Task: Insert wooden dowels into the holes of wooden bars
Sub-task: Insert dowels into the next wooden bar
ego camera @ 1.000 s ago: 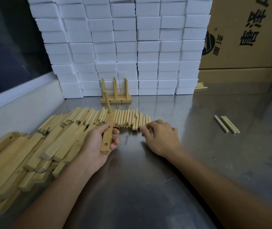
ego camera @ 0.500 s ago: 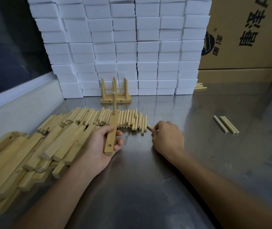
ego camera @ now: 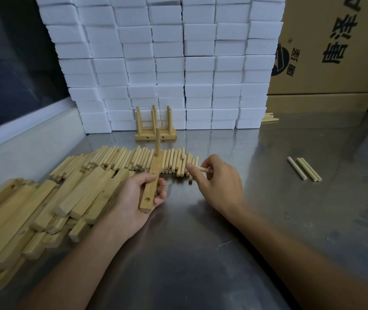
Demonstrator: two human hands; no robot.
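Note:
My left hand (ego camera: 137, 198) grips a wooden bar (ego camera: 150, 190) lying lengthwise away from me. One dowel (ego camera: 157, 142) stands upright in the bar's far hole; an empty hole shows near its close end. My right hand (ego camera: 217, 179) pinches a single dowel (ego camera: 204, 168) between thumb and fingers, just right of the bar. A row of loose dowels (ego camera: 134, 161) lies behind both hands. A heap of wooden bars (ego camera: 33, 211) fills the left side of the metal table (ego camera: 201, 253).
Two finished bars with upright dowels (ego camera: 155, 128) stand at the back against a wall of white foam blocks (ego camera: 167, 63). Three loose dowels (ego camera: 305, 172) lie at the right. Cardboard boxes (ego camera: 335, 52) rise at the back right.
My right hand reached to the end of the dowel row, picked one dowel and lifted it. The bar in my left hand turned so its dowel points straight up.

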